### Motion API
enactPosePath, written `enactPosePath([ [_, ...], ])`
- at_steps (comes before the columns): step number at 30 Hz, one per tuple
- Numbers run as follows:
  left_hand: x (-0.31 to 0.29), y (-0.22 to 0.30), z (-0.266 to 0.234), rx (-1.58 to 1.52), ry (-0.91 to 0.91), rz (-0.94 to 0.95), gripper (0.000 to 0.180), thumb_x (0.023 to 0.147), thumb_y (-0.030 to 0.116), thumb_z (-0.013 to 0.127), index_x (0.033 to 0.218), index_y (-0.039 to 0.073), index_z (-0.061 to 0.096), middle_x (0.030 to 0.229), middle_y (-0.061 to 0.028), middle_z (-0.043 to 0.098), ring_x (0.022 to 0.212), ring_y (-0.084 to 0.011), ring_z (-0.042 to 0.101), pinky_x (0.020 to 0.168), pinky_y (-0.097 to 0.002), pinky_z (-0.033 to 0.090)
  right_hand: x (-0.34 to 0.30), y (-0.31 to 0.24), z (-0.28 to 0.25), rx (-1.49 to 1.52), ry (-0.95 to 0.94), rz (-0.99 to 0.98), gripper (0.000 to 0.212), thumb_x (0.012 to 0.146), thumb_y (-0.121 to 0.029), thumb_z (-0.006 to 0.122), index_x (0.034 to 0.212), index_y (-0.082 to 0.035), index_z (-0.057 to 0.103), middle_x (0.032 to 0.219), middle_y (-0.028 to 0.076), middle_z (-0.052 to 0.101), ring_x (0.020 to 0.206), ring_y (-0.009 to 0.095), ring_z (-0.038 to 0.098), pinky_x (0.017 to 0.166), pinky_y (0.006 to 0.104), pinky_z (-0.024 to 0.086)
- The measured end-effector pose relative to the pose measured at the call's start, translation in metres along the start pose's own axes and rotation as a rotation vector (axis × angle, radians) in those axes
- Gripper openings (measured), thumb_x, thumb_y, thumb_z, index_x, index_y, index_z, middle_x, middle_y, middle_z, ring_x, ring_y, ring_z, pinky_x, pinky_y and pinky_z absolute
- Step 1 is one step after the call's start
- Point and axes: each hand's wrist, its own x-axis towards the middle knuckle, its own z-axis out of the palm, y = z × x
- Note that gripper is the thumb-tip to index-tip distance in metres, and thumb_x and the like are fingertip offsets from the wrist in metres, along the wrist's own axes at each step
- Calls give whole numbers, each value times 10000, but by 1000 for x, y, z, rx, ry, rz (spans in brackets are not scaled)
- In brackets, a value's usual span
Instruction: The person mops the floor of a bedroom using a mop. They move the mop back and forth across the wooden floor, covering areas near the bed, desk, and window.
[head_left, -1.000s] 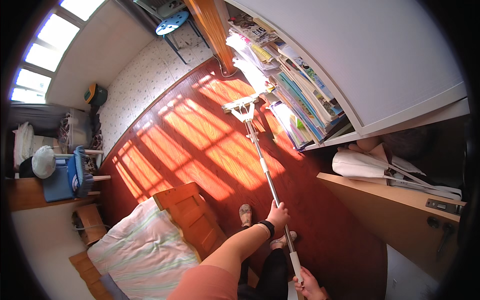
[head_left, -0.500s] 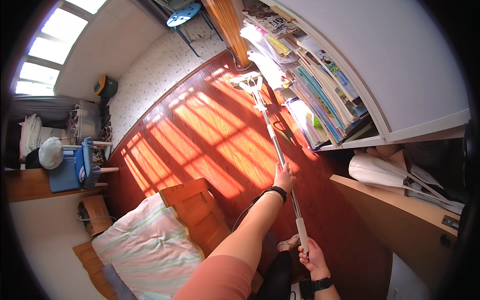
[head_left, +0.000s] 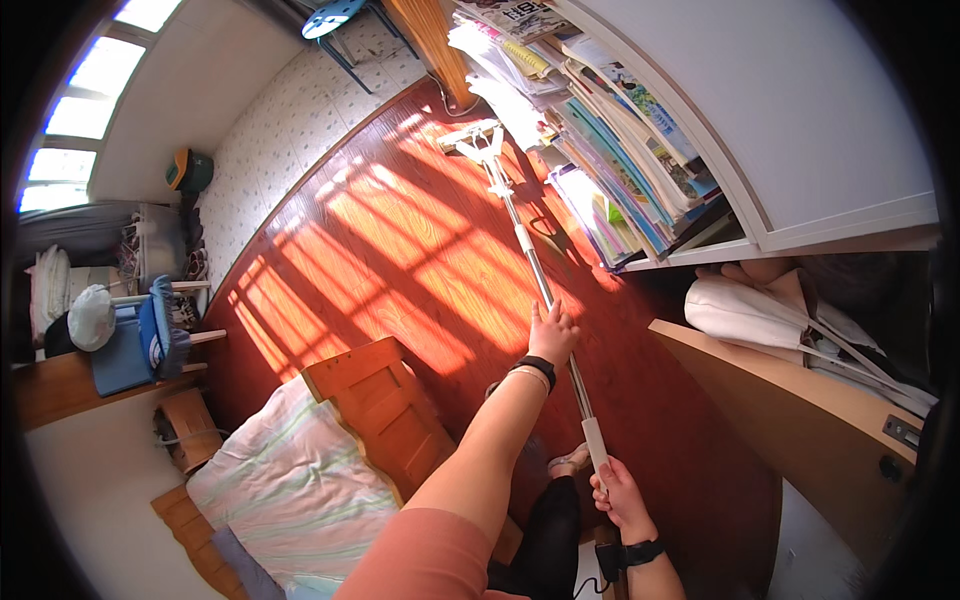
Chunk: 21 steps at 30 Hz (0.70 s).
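A long squeeze mop slants across the red wooden floor, its metal pole (head_left: pixel 541 278) running away from me. Its white head (head_left: pixel 474 139) rests on the floor beside the bookshelf's far end. Partway up the pole, my left hand (head_left: pixel 553 335) is closed around it, thumb and fingertips showing. Lower down, my right hand (head_left: pixel 621 493) wraps the white grip (head_left: pixel 594 443) at the near end. Dark bands circle both wrists.
Books and papers (head_left: pixel 625 165) fill the low shelf on the right, under a white cabinet door (head_left: pixel 780 110). A wooden bed end (head_left: pixel 375 395) stands at left near my arm. A wooden panel (head_left: pixel 790 405) juts in at right. A blue stool (head_left: pixel 333 17) is far off.
The whole view has shifted slightly, so the room sits a little further left and up. Both hands stay on the mop, and its head remains beside the shelf.
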Motion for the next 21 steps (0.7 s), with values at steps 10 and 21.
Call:
enactPosePath([
  [10,-99,169,31,-27,-369,414,169,793,212,582,923,217,690,1024,12,592,1132,-260,468,1027,-715,184,-169,94,-90,141,368,195,267,972,-281,486,1157,-90,513,672,33,505,426,85,356,383,214,278],
  [21,-222,292,16,-86,-565,658,210,841,246,574,972,170,718,1005,-8,685,1046,-231,594,1060,-600,210,-312,147,-92,-122,611,307,280,982,-352,432,1108,-125,537,604,1,473,366,81,353,320,197,266],
])
